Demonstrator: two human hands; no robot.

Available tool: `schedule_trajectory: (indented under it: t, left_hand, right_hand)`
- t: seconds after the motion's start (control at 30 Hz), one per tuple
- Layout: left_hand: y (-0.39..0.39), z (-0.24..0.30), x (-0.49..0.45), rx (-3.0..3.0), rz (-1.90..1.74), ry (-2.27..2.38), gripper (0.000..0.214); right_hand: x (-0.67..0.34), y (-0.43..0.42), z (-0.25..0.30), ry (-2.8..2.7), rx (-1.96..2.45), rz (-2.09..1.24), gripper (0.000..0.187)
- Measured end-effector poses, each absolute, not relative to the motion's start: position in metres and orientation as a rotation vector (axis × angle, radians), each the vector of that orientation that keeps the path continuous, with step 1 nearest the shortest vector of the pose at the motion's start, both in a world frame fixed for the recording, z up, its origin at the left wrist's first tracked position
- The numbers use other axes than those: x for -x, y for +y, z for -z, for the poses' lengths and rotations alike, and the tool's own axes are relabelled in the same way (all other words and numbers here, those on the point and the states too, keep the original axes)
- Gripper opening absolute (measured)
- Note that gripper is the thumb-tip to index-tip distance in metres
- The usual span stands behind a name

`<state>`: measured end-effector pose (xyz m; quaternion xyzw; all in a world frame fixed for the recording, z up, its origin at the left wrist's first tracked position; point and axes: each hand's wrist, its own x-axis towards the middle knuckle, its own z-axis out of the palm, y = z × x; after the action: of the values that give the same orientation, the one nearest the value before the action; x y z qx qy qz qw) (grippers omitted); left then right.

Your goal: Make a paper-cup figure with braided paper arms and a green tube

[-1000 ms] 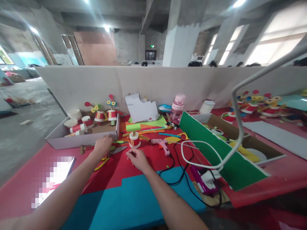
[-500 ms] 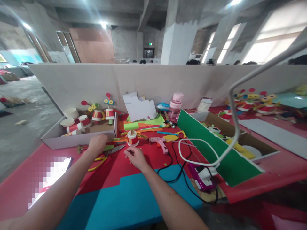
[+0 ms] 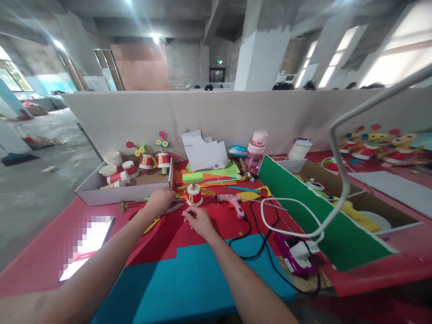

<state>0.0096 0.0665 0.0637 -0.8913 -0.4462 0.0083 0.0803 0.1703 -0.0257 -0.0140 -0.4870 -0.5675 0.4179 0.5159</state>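
A red-and-white paper cup assembly (image 3: pixel 194 196) stands on the red tabletop, with yellow-black spring-like strips reaching out on both sides. Just in front of it is my right hand (image 3: pixel 200 221), its fingers loosely bent and slightly apart, with nothing visible in them. My left hand (image 3: pixel 161 200) reaches over the tools left of the cup; its fingers are curled, and what they hold, if anything, is hidden. Beneath that hand lie scissors with yellow handles (image 3: pixel 150 226), partly covered. A pink glue gun (image 3: pixel 232 202) rests to the right of the cup.
A white box (image 3: pixel 121 195) at left holds paper cups and finished figures. A green-sided box (image 3: pixel 313 216) stands at right, near a purple power strip (image 3: pixel 294 255) and cables. A lit phone (image 3: pixel 89 243) lies at left. Blue board (image 3: pixel 189 283) covers the front.
My left hand has moved rightward and covers more of the tools beside the cup. My right hand stays close to the cup. The whole view has shifted slightly.
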Motion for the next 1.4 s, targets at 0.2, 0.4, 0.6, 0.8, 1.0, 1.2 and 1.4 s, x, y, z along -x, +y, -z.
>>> schedule_trajectory:
  t: [0.2,0.4,0.6,0.8,1.0,1.2,1.4]
  left_hand:
    - [0.069,-0.047,-0.027,2.731,-0.073,-1.251,0.028]
    - [0.067,-0.044,-0.021,2.703,-0.079,-1.308,0.039]
    - [0.067,-0.053,-0.017,2.731,-0.132,-1.322,0.039]
    - [0.066,-0.058,-0.007,2.658,-0.16,-1.351,0.026]
    - [0.07,-0.06,-0.012,2.648,-0.245,-1.429,0.025]
    - [0.07,-0.058,-0.03,2.656,-0.223,-1.42,0.041]
    - [0.072,-0.058,-0.042,2.646,-0.267,-1.428,0.035]
  right_hand:
    - [-0.17,-0.024,0.014,-1.374,1.187,-0.995,0.018]
    - [-0.171,-0.025,0.013,-1.404,1.204,-0.971,0.019]
    - [-0.17,-0.025,0.011,-1.384,1.185,-0.981,0.017]
    - [-0.17,-0.026,0.01,-1.381,1.169,-0.99,0.019]
    - [-0.169,-0.025,0.013,-1.382,1.183,-0.998,0.018]
    - [-0.17,-0.026,0.01,-1.355,1.176,-0.947,0.02]
    - [-0.176,-0.027,0.002,-1.205,1.201,-0.744,0.025]
